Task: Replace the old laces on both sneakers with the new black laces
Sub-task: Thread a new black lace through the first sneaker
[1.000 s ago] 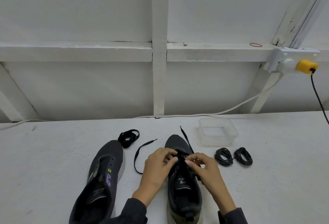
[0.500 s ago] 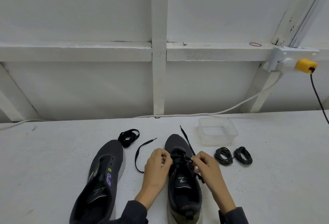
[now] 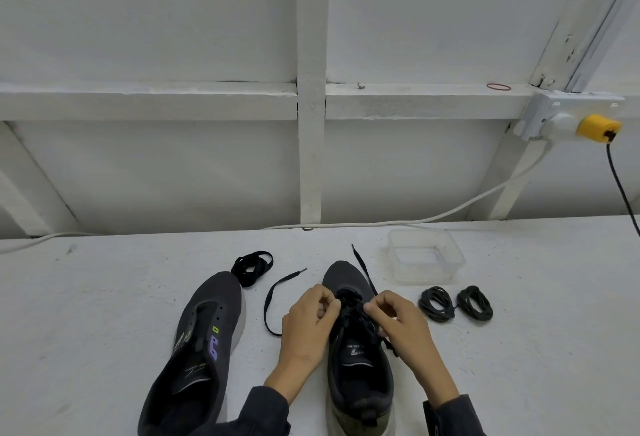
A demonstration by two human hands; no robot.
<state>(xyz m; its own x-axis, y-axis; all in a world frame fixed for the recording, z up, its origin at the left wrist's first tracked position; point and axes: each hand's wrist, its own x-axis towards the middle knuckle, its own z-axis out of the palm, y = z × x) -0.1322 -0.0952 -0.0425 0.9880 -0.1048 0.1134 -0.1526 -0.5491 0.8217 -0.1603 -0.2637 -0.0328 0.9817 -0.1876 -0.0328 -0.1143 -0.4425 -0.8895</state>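
Observation:
Two dark grey sneakers lie on the white table, toes pointing away. The left sneaker (image 3: 204, 328) has no lace in its eyelets. The right sneaker (image 3: 358, 363) carries a flat black lace (image 3: 353, 311), whose loose ends trail left (image 3: 273, 297) and past the toe. My left hand (image 3: 308, 324) pinches the lace at the sneaker's left eyelets. My right hand (image 3: 401, 324) pinches it on the right side. A flat black lace bundle (image 3: 252, 267) lies beyond the left sneaker. Two coiled round black laces (image 3: 437, 304) (image 3: 474, 303) lie to the right.
A clear plastic tub (image 3: 425, 259) stands behind the coils. A white cable runs along the back of the table to a wall socket with a yellow plug (image 3: 597, 127). A white panelled wall rises close behind.
Both hands have drawn slightly apart on the lace over the right sneaker's eyelets; the sneakers and loose laces have stayed in place.

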